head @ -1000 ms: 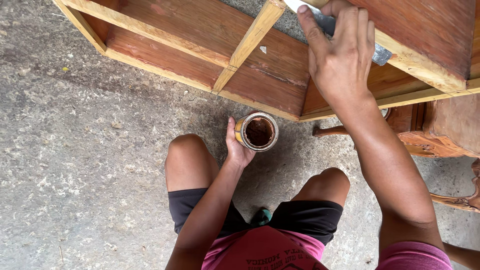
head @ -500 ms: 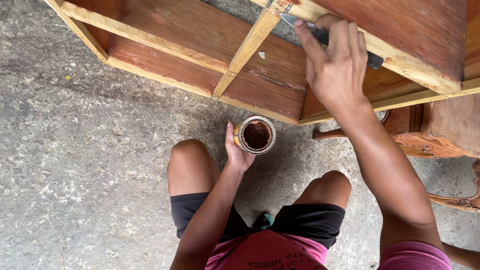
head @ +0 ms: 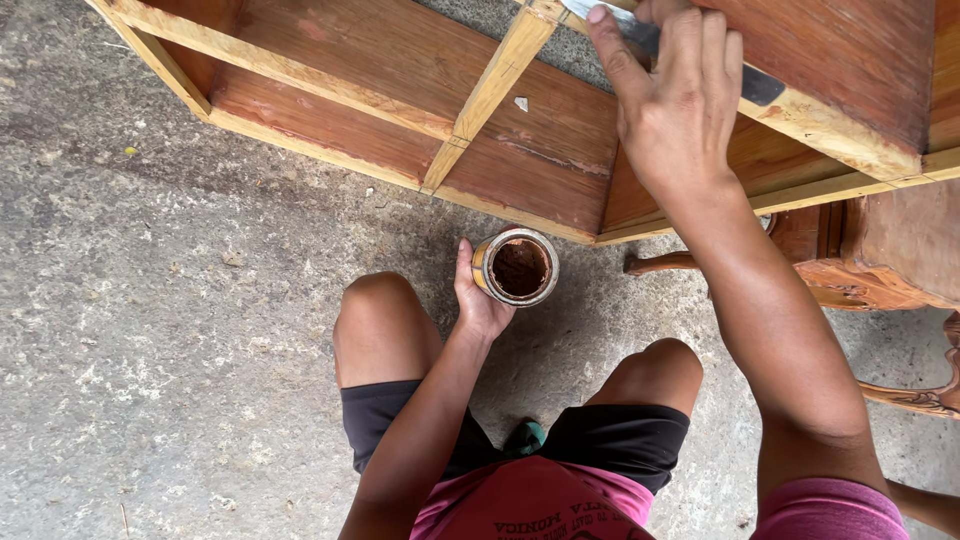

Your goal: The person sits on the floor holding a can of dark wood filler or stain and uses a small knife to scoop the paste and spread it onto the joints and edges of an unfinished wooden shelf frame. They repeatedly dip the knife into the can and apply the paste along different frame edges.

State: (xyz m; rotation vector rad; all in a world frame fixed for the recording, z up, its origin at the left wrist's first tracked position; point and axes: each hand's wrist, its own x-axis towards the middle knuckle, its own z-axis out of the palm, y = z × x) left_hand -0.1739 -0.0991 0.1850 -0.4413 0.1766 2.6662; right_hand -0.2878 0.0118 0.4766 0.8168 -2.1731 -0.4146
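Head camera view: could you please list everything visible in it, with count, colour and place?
Wooden furniture frame: one, reddish-brown panels with pale rails, lying across the top.
Open can: one, metal, dark brown contents, centre, between the knees.
Flat tool: one, grey blade with dark handle, top, lying on a pale rail.
Carved wooden piece: one, reddish-brown, right edge.
Concrete floor: grey, speckled, left and bottom.
Small green object: one, on the floor between the thighs; kind unclear.
Left hand: grips the can's side.
Right hand: holds the flat tool against the frame.
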